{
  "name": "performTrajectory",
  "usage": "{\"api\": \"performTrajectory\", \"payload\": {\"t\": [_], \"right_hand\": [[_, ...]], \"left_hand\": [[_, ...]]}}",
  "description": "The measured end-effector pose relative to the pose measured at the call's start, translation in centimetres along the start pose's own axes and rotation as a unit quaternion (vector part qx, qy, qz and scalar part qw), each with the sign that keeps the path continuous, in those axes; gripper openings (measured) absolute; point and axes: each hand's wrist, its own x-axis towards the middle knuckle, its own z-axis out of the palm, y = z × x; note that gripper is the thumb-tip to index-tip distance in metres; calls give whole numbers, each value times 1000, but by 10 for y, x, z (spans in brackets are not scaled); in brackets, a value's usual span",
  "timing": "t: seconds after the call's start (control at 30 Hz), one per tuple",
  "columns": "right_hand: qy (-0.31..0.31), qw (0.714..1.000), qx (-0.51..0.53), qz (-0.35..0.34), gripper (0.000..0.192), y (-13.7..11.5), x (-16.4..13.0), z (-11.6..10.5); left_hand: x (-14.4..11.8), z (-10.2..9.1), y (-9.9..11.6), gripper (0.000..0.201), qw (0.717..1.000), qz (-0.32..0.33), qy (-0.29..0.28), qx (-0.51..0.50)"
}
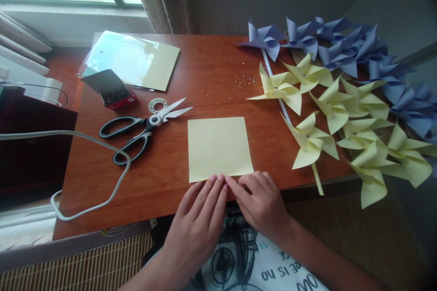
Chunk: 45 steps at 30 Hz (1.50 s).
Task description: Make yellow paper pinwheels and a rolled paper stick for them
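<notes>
A square sheet of yellow paper (218, 148) lies flat on the table, its near edge under my fingertips. My left hand (204, 204) has its fingers stretched out side by side, the tips on the middle of that edge; its thumb is hidden. Close beside it, my right hand (261, 198) is partly curled, with its index fingertip at the same edge and its other fingers bent near the paper's right corner. The right thumb is out of sight, below the hand. To the left of the sheet lie open scissors (150, 125) with dark handles.
Yellow pinwheels (312, 141) and blue pinwheels (336, 47) crowd the right side. A roll of tape (157, 105), an open box (114, 93) and a clear packet of paper (129, 59) stand at the back left. A white cable (116, 188) loops over the left edge; small scraps (244, 79) lie behind.
</notes>
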Motion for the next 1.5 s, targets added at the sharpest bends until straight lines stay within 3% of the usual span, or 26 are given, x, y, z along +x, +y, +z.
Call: {"api": "performTrajectory", "payload": {"t": [0.53,0.8,0.97,1.17,1.5], "right_hand": [[1,999,-37,32,41,13,-20,-9],[34,996,-57,54,38,25,-33,-16],[68,996,-23,59,46,13,-25,-13],[-3,1000,3,19,39,-1,-3,0],[0,1000,-2,20,35,-2,1,0]], "left_hand": [[-2,0,-1,54,1000,-9,-9,1],[0,-1,0,54,1000,-10,-9,2],[-1,0,2,54,1000,-12,-9,6],[-2,1,2,53,1000,-13,-5,3],[-10,-9,-17,50,1000,3,-31,2]]}}
